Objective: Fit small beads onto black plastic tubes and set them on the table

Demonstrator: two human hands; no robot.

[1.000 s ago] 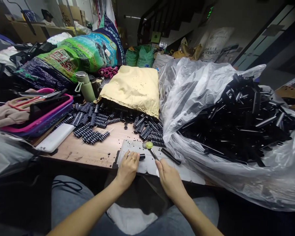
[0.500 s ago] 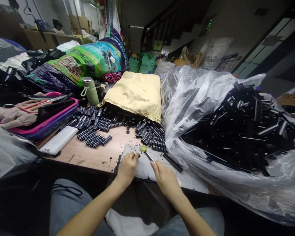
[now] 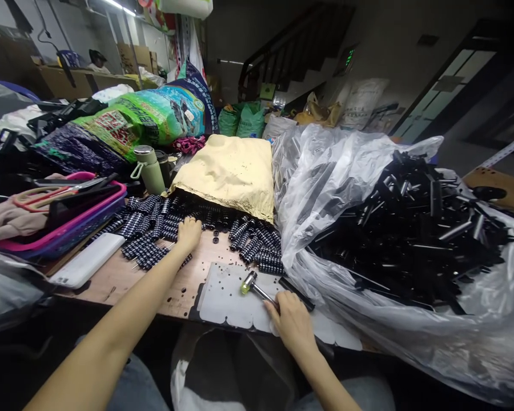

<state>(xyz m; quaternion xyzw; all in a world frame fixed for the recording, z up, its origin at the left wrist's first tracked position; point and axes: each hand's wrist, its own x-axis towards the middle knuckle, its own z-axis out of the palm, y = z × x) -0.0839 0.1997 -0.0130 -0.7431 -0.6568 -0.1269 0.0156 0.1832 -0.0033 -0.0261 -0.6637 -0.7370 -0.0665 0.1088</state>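
My right hand point(image 3: 294, 321) is closed around the handle of a small mallet point(image 3: 249, 282) with a metal head and a yellow-green face. The mallet lies low over a pale grey board point(image 3: 225, 302) at the table's front edge. My left hand point(image 3: 189, 234) reaches to the near side of a pile of black ribbed rollers point(image 3: 142, 220) with light specks. Its fingers are bent down and close together, and the fingertips are hidden, so what they hold cannot be made out. Thin metal pins stick out of some rollers. A black bar point(image 3: 297, 292) lies beside my right hand.
A yellow sack point(image 3: 227, 168) lies behind the rollers. To the right, a large clear plastic bag point(image 3: 302, 222) holds black parts point(image 3: 394, 228). A white box-like object point(image 3: 88, 260), a pink-rimmed basket point(image 3: 122, 188) and a green flask point(image 3: 149, 171) stand on the left. Small black bits dot the tabletop.
My left hand has left the board and moved forward and left to the rollers. The mallet's head has turned, its yellow-green face now toward the front left. The view has shifted slightly.
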